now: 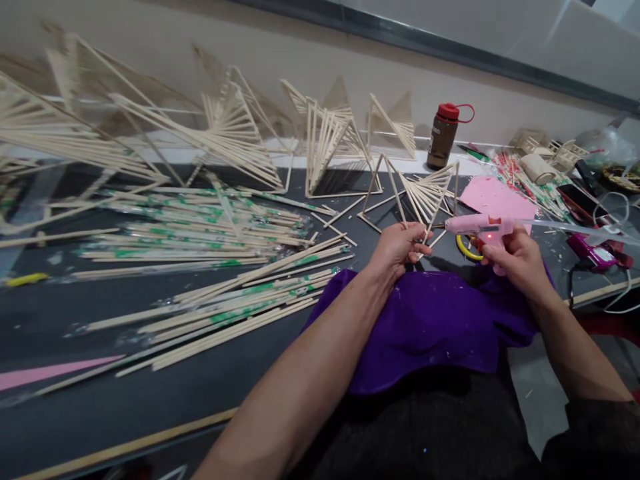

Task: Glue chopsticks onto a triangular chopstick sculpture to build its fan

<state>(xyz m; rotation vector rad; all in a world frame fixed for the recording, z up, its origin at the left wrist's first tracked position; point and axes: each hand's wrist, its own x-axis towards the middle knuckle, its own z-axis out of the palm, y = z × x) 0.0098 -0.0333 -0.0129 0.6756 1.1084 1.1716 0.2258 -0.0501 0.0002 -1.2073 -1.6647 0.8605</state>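
Note:
My right hand point(520, 257) is closed round the handle of a pink hot glue gun point(483, 229), whose small red light is lit. A clear glue stick point(570, 229) sticks out of its back. The nozzle points left, close to a small model of wooden sticks point(425, 197) with a fan of sticks inside a frame. At the model's near corner, the fingers of my left hand point(400, 247) pinch a stick of it. Beneath both hands lies a purple cloth point(430, 327). Yellow-handled scissors point(467, 248) show partly behind the glue gun.
Bundles of chopsticks in plastic wrappers point(240, 293) spread over the dark table at left. Larger stick models point(330, 147) stand along the wall. A bottle with a red lid point(443, 137), pink paper point(495, 200), a magenta device point(593, 250) and white cords lie to the right.

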